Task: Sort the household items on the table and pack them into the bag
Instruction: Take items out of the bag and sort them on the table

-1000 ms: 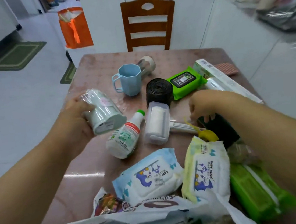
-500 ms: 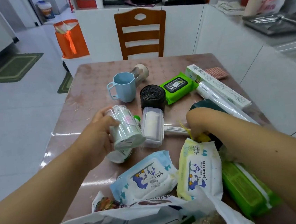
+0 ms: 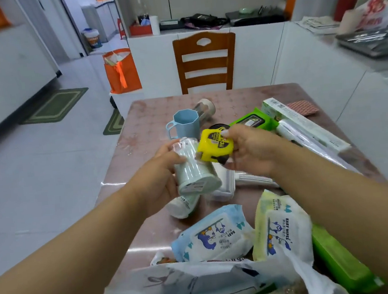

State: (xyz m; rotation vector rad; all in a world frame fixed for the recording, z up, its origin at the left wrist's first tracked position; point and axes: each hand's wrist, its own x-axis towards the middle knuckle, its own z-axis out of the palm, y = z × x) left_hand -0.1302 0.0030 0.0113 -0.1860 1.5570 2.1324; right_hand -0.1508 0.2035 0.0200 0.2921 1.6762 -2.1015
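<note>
My left hand (image 3: 160, 176) grips a clear cylindrical cotton-swab container (image 3: 194, 168), held above the table. My right hand (image 3: 250, 148) holds a yellow tape measure (image 3: 214, 148) right beside it; the two items almost touch. Below them lie a white bottle (image 3: 182, 205) and a white lint roller (image 3: 226, 186), both partly hidden. A blue wipes pack (image 3: 211, 233) and a yellow baby-wipes pack (image 3: 280, 228) rest near the open white plastic bag (image 3: 203, 287) at the table's near edge.
On the table (image 3: 142, 118) stand a blue cup (image 3: 184, 124), a jar (image 3: 204, 108), a black roll behind my hands, green wipes (image 3: 252, 119), long boxes (image 3: 305, 123) and a green pack (image 3: 341, 258). A wooden chair (image 3: 205, 61) stands at the far side.
My right hand lifted the yellow tape measure off the table and brought it up beside the container. My left hand moved right and inward with the container. The view tilted up.
</note>
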